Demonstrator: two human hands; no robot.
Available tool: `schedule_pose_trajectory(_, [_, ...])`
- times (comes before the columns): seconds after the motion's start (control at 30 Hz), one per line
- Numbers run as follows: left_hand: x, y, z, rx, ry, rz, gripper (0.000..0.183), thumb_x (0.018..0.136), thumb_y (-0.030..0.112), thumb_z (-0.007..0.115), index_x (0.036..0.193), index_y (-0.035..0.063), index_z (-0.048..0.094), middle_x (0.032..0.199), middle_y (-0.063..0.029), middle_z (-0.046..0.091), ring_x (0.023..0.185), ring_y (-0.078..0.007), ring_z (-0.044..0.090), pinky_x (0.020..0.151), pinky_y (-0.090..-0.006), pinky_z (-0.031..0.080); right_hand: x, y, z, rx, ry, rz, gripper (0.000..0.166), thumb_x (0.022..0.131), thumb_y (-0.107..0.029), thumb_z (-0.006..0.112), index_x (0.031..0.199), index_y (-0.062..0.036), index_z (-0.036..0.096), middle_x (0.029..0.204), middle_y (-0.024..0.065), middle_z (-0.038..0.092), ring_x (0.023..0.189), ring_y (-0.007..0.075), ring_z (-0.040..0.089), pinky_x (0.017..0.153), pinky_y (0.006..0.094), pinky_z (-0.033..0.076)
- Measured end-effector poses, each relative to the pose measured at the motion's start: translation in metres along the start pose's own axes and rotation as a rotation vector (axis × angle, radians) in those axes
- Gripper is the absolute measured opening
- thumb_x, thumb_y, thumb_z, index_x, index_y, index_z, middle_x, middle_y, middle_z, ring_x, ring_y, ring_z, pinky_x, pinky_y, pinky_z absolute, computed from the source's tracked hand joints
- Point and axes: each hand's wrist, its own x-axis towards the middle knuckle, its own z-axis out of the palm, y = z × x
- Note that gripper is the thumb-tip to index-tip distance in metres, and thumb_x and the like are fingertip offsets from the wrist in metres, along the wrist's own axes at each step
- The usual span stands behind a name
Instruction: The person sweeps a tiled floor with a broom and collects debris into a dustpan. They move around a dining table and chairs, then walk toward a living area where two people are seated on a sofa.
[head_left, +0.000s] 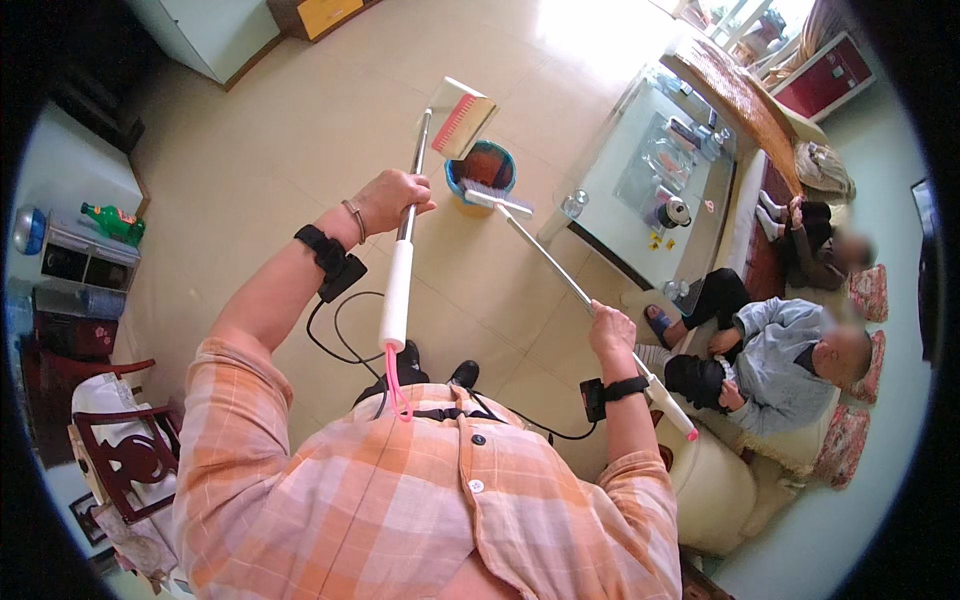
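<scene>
My left hand (391, 201) grips the metal pole of a long-handled dustpan (461, 124), whose pan has a pink comb edge. The pan is raised near the far side of a lined waste bin (489, 166). A white sleeve and a pink hanging loop form the near end of its handle. With my right hand (613, 330) I hold the metal pole of a broom (501, 201). The broom's bristled head lies across the near rim of the bin in this view; whether it touches the rim I cannot tell. Dark contents show inside the bin.
A glass coffee table (637, 165) holding jars and a pot stands at right. Beyond it, two people sit on a long sofa (757, 217). A wooden chair (124, 450) is at lower left, near a low cabinet (90, 259) with a green bottle (112, 223). Cables hang by my waist.
</scene>
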Motion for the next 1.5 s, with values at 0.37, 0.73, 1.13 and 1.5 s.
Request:
schedule_pose_trajectory(0.37, [-0.081, 0.002, -0.005, -0.222, 0.446, -0.409, 0.019, 0.085, 0.014, 0.061, 0.071, 0.0015, 0.057, 0.073, -0.0086, 0.061, 0.059, -0.0194, 0.057, 0.054, -0.0288, 0.045, -0.018, 0.007, -0.023, 0.217, 0.019, 0.021, 0.037, 0.084, -0.018, 0.053, 0.120, -0.0200, 0.056, 0.099, 0.0140, 0.064, 0.093, 0.0330, 0.061, 0.078, 0.0431, 0.049])
schedule_pose_trajectory(0.73, [-0.286, 0.030, 0.046, -0.374, 0.866, -1.212, 0.025, 0.090, 0.019, 0.053, 0.073, 0.0018, 0.059, 0.064, -0.0035, 0.060, 0.057, -0.0106, 0.055, 0.055, -0.0257, 0.046, 0.044, -0.043, 0.100, 0.536, -0.253, -0.394, 0.021, 0.073, -0.009, 0.062, 0.091, 0.0023, 0.063, 0.069, 0.0178, 0.058, 0.063, 0.0300, 0.057, 0.062, 0.0350, 0.045])
schedule_pose_trajectory(1.13, [-0.550, 0.187, 0.091, -0.245, 1.324, -2.026, 0.035, 0.082, 0.036, 0.059, 0.068, 0.0031, 0.061, 0.060, -0.0104, 0.062, 0.056, -0.0247, 0.062, 0.053, -0.0376, 0.046, 0.075, -0.281, 0.070, -0.103, -0.476, -0.864, 0.031, 0.072, -0.029, 0.064, 0.093, -0.0068, 0.067, 0.087, 0.0210, 0.064, 0.085, 0.0366, 0.062, 0.073, 0.0452, 0.049])
schedule_pose_trajectory(1.5, [-0.708, 0.314, 0.118, -0.052, 1.978, -2.193, 0.030, 0.087, 0.017, 0.055, 0.062, 0.0012, 0.053, 0.058, -0.0045, 0.056, 0.052, -0.0108, 0.055, 0.048, -0.0258, 0.046, -0.026, -0.639, 0.086, -0.668, -0.466, -1.391, 0.031, 0.077, -0.029, 0.057, 0.099, -0.0107, 0.068, 0.097, 0.0171, 0.065, 0.092, 0.0331, 0.061, 0.082, 0.0426, 0.049])
